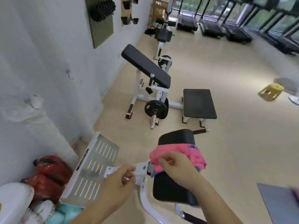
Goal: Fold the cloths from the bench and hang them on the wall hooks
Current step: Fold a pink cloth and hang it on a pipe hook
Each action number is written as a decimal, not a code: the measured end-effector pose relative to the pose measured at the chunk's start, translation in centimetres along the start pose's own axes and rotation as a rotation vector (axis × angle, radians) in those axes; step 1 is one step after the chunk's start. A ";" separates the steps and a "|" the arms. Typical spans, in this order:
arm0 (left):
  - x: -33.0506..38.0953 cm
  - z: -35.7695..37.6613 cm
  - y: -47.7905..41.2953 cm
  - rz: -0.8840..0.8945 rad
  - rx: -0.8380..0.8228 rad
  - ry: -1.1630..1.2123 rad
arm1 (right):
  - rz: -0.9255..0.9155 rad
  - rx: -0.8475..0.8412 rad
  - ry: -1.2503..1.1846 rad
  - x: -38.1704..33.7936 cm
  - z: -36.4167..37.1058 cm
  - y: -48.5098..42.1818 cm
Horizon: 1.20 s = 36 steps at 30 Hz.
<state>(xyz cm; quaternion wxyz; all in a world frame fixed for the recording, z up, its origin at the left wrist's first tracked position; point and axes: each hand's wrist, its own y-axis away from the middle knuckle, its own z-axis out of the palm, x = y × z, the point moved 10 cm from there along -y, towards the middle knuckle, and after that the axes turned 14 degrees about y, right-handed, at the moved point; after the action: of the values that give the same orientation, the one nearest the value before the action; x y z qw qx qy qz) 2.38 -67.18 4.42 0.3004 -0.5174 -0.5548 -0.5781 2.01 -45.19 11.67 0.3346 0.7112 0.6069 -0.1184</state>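
A: Where is the pink cloth?

B: It lies bunched on the black bench, across the place where the far pad and the near pad meet. It has some blue parts near its edges.

A: And the right hand, how is it?

B: The forearm comes in from the lower right, and the hand lies on the near side of the cloth with its back to the camera. The fingers are curled, and together with the thumb they pinch the left edge of the cloth.

A: What about the left hand?

B: It is to the left of the bench and apart from the cloth, in front of the white bracket of the frame. The forearm comes up from the bottom edge. The fingers are curled in toward the thumb, but I cannot tell whether they hold something.

A: Do you see any hook?

B: Yes, one small wall hook is on the white wall at the left, well apart from both hands.
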 end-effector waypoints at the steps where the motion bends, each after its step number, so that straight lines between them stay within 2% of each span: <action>1: -0.6 2.4 0.4 -0.018 -0.031 0.008 | 0.031 0.040 -0.010 2.5 -0.8 1.5; 5: -2.1 11.3 1.8 -0.046 -0.113 -0.014 | 0.130 0.153 -0.085 11.5 -3.2 6.4; 10: -3.3 21.7 3.0 -0.113 -0.148 -0.046 | 0.190 0.175 -0.145 20.8 -6.2 11.0; 14: -3.9 27.9 2.1 -0.142 -0.159 -0.052 | 0.217 0.182 -0.241 25.9 -7.9 10.7; 18: -4.8 30.1 -0.4 -0.234 -0.084 -0.002 | 0.234 0.106 -0.278 27.5 -8.9 7.4; 23: -4.3 31.7 -10.1 -0.211 0.003 0.008 | 0.244 0.046 -0.191 30.3 -9.7 0.3; 27: -4.3 33.6 -16.5 -0.205 0.048 -0.080 | 0.236 -0.001 -0.125 32.4 -9.4 -4.1; 32: -7.1 35.9 -18.9 -0.253 0.090 -0.118 | 0.176 -0.132 -0.054 34.8 -9.1 -7.9; 36: -8.1 36.9 -18.9 -0.238 0.214 -0.234 | 0.099 -0.242 -0.035 37.8 -9.3 -10.8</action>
<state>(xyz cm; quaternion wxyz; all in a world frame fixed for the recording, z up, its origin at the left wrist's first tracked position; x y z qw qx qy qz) -3.00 -29.97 -14.95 0.2168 -0.4770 -0.7016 -0.4830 -1.52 -9.41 -6.67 0.4339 0.6926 0.5748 -0.0402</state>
